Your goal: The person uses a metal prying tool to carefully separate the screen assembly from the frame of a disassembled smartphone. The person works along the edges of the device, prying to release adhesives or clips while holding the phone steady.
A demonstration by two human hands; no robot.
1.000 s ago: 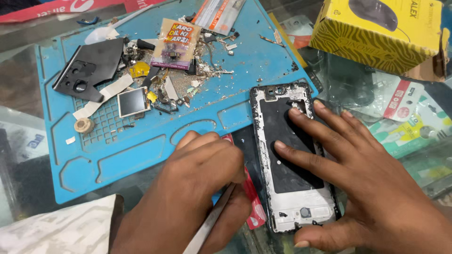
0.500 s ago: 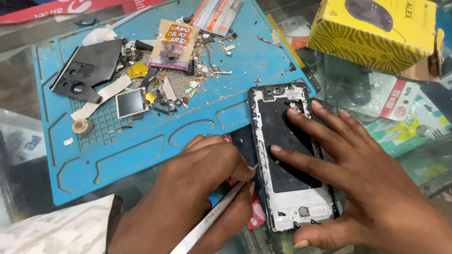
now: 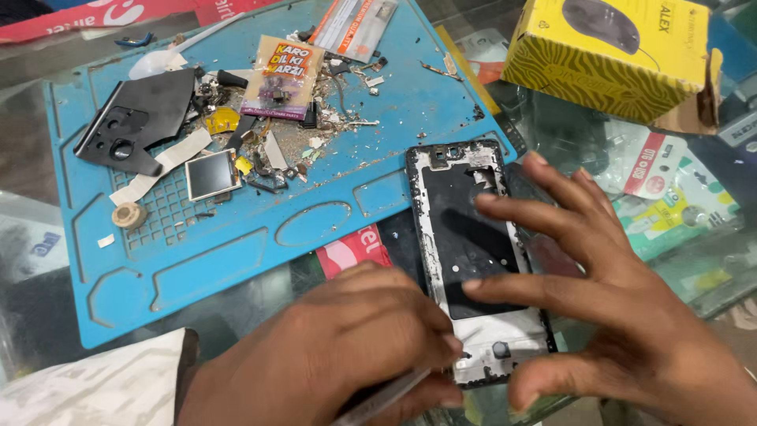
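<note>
Here we see a stripped phone frame (image 3: 473,260) lying on the glass table (image 3: 568,142), just right of the blue repair mat (image 3: 236,237). Our right hand (image 3: 623,323) spreads open over the frame, fingertips resting on its dark inner panel. Our left hand (image 3: 347,355) is clenched around a thin metal tool (image 3: 382,398) at the frame's near left corner. Far on the mat lie loose parts, among them a black back cover (image 3: 138,122). A yellow box (image 3: 611,51) stands far right.
</note>
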